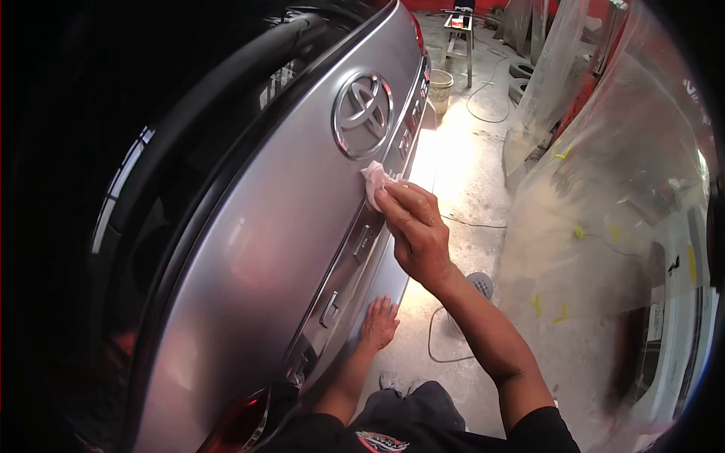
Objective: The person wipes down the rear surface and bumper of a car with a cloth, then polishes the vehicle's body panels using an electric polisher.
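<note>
A silver car tailgate (264, 211) slants across the left and middle of the view, with a round chrome emblem (363, 115) and chrome letters along its lower strip. My right hand (415, 226) pinches a crumpled white cloth (374, 185), which rests against the panel just below the emblem. Lower down, my left hand (380, 322) lies with fingers spread on the silver surface beneath the lettered strip and holds nothing.
Plastic sheeting (589, 196) with bits of yellow tape hangs on the right. A bucket (440, 90) and a small table (458, 34) stand at the back. A cable (432, 340) loops over the floor beside a round grey object (480, 285). A red tail light (240, 423) is at bottom left.
</note>
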`<state>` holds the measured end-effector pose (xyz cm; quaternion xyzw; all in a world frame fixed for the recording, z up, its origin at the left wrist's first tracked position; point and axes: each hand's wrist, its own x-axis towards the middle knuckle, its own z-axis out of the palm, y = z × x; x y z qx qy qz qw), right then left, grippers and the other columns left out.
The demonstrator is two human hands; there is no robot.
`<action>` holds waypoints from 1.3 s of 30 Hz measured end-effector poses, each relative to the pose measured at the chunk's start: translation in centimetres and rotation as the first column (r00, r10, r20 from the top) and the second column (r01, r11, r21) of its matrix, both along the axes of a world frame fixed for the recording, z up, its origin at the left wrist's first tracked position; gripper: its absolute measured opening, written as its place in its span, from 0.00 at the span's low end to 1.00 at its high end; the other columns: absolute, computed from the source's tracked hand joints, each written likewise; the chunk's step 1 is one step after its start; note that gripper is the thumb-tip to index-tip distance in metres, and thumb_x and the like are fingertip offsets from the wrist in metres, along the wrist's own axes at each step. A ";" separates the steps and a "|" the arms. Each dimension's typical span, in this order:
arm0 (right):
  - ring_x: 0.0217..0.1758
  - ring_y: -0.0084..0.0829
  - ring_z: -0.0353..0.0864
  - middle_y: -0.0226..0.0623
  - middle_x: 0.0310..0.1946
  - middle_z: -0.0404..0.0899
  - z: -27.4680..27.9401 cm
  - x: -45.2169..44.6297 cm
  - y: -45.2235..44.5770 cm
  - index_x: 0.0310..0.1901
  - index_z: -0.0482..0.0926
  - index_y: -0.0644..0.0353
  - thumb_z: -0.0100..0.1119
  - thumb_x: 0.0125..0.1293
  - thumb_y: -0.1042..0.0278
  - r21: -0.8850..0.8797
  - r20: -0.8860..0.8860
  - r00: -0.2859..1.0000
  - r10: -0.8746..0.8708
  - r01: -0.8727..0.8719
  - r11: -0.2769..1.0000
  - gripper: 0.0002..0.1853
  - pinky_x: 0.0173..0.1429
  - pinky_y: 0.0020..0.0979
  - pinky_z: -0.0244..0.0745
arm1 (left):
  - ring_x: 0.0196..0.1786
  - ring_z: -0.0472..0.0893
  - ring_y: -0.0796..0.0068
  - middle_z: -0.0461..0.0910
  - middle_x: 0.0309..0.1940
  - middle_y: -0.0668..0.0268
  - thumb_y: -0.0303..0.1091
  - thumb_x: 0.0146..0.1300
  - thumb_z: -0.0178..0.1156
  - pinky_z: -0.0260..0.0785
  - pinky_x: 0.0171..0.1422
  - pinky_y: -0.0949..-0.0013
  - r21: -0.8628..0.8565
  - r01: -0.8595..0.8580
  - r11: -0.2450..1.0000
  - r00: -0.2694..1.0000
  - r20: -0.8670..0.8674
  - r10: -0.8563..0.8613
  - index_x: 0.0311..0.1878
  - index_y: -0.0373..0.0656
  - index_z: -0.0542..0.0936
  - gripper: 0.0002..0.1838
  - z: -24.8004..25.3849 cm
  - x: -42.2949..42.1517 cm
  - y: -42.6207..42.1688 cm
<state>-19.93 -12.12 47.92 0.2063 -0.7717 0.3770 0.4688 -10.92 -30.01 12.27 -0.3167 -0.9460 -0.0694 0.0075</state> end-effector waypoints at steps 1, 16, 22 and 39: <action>0.61 0.43 0.83 0.42 0.57 0.84 0.3 -1.8 0.9 0.58 0.86 0.60 0.66 0.64 0.84 -0.016 -0.004 0.999 -0.032 0.032 0.999 0.20 0.65 0.37 0.79 | 0.80 0.58 0.47 0.63 0.76 0.50 0.51 0.74 0.56 0.48 0.84 0.46 0.015 -0.010 1.000 1.000 -0.006 0.011 0.71 0.45 0.73 0.29 0.6 -0.1 0.3; 0.59 0.45 0.84 0.42 0.56 0.86 -0.2 -29.7 16.6 0.58 0.87 0.54 0.62 0.70 0.78 -0.198 -0.010 0.999 -0.032 0.029 0.980 0.17 0.65 0.39 0.78 | 0.68 0.74 0.42 0.75 0.66 0.45 0.35 0.70 0.65 0.67 0.72 0.45 0.348 -0.206 0.915 0.962 0.244 0.123 0.62 0.42 0.80 0.19 8.5 6.3 3.5; 0.62 0.42 0.80 0.41 0.58 0.84 3.1 -29.7 16.7 0.60 0.86 0.54 0.60 0.72 0.77 -0.195 0.198 0.979 -0.045 0.084 0.977 0.17 0.66 0.37 0.76 | 0.55 0.84 0.48 0.85 0.51 0.51 0.37 0.73 0.61 0.76 0.63 0.52 0.405 -0.414 0.815 0.874 0.428 0.231 0.60 0.41 0.81 0.17 10.2 6.0 7.4; 0.66 0.45 0.77 0.36 0.61 0.79 17.1 -14.6 5.0 0.55 0.88 0.57 0.67 0.54 0.85 0.295 -0.102 0.784 0.612 -0.564 0.771 0.25 0.69 0.45 0.78 | 0.56 0.85 0.48 0.86 0.51 0.50 0.38 0.76 0.56 0.77 0.61 0.53 0.381 -0.570 0.728 0.787 0.507 0.351 0.56 0.39 0.82 0.15 12.6 5.6 8.8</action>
